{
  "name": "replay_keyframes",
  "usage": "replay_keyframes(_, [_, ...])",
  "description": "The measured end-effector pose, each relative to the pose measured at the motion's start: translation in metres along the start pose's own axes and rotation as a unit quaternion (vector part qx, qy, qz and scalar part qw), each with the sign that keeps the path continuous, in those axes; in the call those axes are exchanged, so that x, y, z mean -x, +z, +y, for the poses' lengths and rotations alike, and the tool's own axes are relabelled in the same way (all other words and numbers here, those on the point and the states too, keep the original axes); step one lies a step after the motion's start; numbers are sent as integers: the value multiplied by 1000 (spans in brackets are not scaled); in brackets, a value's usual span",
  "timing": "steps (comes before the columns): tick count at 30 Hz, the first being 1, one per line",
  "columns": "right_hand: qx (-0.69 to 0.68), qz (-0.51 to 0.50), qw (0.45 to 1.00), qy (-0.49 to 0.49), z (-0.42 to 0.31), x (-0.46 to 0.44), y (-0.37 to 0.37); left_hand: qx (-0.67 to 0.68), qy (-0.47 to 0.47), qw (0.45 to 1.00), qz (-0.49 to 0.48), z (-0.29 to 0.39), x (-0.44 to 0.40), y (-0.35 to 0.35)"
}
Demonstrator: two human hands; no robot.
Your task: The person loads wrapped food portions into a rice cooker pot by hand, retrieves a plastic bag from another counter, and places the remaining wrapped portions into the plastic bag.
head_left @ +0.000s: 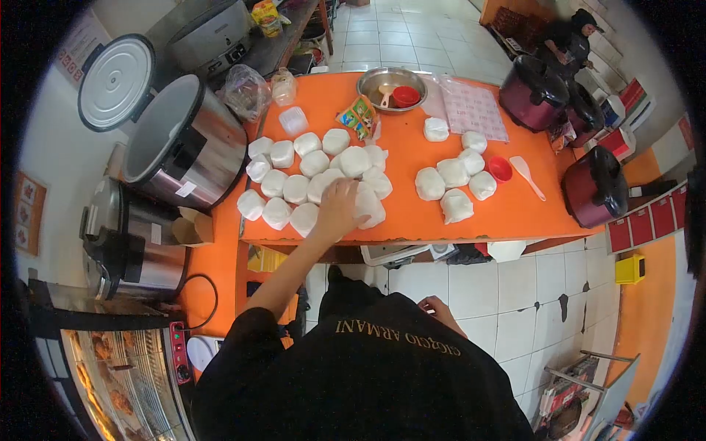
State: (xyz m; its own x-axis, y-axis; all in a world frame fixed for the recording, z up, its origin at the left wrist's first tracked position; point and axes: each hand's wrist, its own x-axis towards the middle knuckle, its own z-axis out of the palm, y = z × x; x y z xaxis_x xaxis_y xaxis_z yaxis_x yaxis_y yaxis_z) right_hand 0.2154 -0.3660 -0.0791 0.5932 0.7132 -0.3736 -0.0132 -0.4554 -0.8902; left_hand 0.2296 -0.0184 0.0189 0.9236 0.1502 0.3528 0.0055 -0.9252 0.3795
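Many white paper-wrapped bundles (296,189) sit in a packed cluster on the left of the orange table (401,213). My left hand (340,208) reaches over the front of that cluster. Its fingers curve down around a white paper-wrapped bundle (373,203) at the cluster's right front edge; part of the grip is hidden under the hand. A smaller group of similar bundles (453,172) stands to the right, beside a red cup (500,169) and a white rice paddle (528,178). Low by my body, away from the table, my right hand (439,310) hangs with loose fingers, holding nothing visible.
A metal bowl (368,82) with a red cup and scoop stands at the back, near a stack of patterned wrapping sheets (474,110). Large steel cookers (213,158) line the left; maroon cookers (594,187) line the right. Another person (570,48) is at the far right.
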Motion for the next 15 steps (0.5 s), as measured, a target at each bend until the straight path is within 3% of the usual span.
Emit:
replay_keyframes(2, [23,10,999,-19,-21,-3,-4,-141,-14,990,-21,-9,-8,10])
replay_keyframes(5, [53,30,997,-53,-39,-11,-9,-196,-17,976,-97,-9,-22,21])
replay_keyframes(15, [1,76,995,-72,-54,-13,0,-224,-21,960,-165,-6,-34,15])
